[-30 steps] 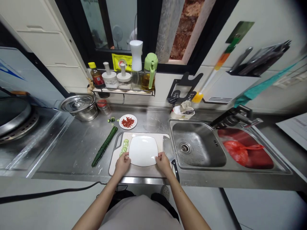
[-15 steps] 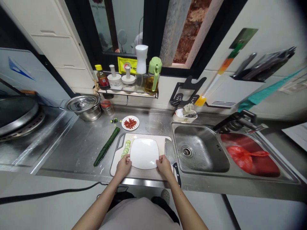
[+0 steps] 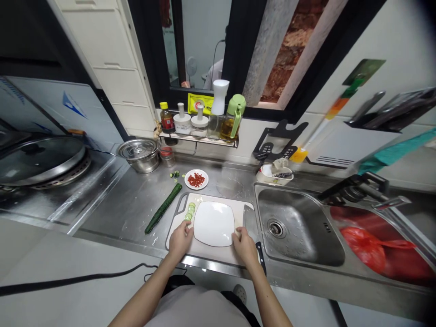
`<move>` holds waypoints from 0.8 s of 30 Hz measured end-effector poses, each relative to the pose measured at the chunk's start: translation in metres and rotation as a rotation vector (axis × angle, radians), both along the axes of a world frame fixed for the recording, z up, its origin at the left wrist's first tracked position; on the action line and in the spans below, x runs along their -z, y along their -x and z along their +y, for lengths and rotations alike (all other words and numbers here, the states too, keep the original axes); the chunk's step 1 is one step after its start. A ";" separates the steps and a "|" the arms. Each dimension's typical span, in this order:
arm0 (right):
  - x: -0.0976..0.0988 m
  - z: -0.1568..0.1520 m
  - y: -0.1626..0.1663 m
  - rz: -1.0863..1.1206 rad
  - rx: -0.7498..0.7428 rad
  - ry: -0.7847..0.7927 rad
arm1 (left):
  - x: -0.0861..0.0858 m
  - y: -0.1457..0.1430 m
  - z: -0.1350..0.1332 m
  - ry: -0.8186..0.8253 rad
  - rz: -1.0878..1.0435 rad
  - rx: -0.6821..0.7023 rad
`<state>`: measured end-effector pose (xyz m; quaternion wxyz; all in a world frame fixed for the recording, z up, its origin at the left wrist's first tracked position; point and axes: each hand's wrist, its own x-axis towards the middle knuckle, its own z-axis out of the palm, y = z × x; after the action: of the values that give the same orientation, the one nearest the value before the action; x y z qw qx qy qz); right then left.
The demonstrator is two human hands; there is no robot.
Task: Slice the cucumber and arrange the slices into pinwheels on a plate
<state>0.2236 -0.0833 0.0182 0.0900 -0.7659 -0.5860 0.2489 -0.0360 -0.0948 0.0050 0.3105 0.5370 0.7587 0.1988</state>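
Note:
A white square plate lies on a pale cutting board near the counter's front edge. My left hand grips the plate's near left corner, and my right hand grips its near right corner. Green cucumber slices lie in a row on the board just left of the plate, close to my left hand. A cleaver with a black handle rests on the board's right side beside my right hand. A whole cucumber lies on the steel counter left of the board.
A small plate of chopped red chilli sits behind the board, with cucumber ends beside it. A lidded steel pot and a wok stand left. The sink is right, with a red bag in the far basin. A condiment shelf lines the wall.
The view has swung left and tilted up. Both hands stay on the plate's near corners, and the plate still lies on the board.

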 end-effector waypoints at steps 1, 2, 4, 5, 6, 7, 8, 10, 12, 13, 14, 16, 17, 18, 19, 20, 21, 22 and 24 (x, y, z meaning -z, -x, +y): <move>-0.002 -0.002 -0.003 0.010 -0.006 -0.026 | -0.002 0.003 0.000 -0.007 0.045 -0.005; -0.003 -0.005 -0.005 0.029 -0.014 -0.053 | -0.004 0.007 0.000 -0.012 0.094 -0.008; -0.004 -0.009 -0.011 0.076 -0.028 -0.100 | -0.006 0.014 0.002 -0.014 0.187 -0.016; -0.003 -0.011 -0.013 0.099 -0.033 -0.116 | -0.007 0.016 0.003 -0.008 0.224 -0.018; -0.003 -0.013 -0.014 0.120 -0.037 -0.126 | -0.007 0.018 0.004 0.002 0.253 -0.018; -0.002 -0.014 -0.015 0.137 -0.038 -0.133 | -0.007 0.020 0.005 0.013 0.271 -0.016; -0.001 -0.015 -0.015 0.149 -0.036 -0.137 | -0.006 0.020 0.006 0.023 0.282 -0.013; 0.000 -0.017 -0.014 0.169 -0.033 -0.144 | -0.004 0.021 0.007 0.033 0.290 -0.005; 0.000 -0.019 -0.011 0.186 -0.028 -0.156 | -0.001 0.021 0.008 0.033 0.295 -0.003; 0.000 -0.019 -0.010 0.194 -0.028 -0.160 | 0.000 0.021 0.008 0.033 0.298 -0.001; -0.001 -0.019 -0.009 0.200 -0.030 -0.162 | 0.001 0.022 0.008 0.033 0.303 0.001; -0.002 -0.019 -0.006 0.205 -0.041 -0.158 | 0.002 0.023 0.007 0.036 0.318 0.004; -0.003 -0.019 -0.005 0.204 -0.047 -0.154 | 0.003 0.024 0.007 0.038 0.327 0.006; -0.004 -0.019 -0.004 0.199 -0.053 -0.151 | 0.003 0.025 0.007 0.039 0.337 0.009; -0.004 -0.019 -0.003 0.193 -0.057 -0.149 | 0.003 0.025 0.007 0.037 0.344 0.012; -0.005 -0.020 -0.002 0.186 -0.060 -0.147 | 0.003 0.025 0.007 0.035 0.350 0.015; -0.005 -0.020 0.000 0.181 -0.064 -0.144 | 0.004 0.026 0.007 0.033 0.352 0.019; -0.005 -0.020 0.001 0.179 -0.068 -0.140 | 0.004 0.026 0.007 0.031 0.352 0.023; -0.005 -0.021 0.004 0.184 -0.083 -0.133 | 0.005 0.025 0.006 0.029 0.346 0.021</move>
<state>0.2193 -0.1040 0.0227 0.1837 -0.7070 -0.6218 0.2825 -0.0614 -0.0884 0.0004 0.1851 0.5665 0.7981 0.0892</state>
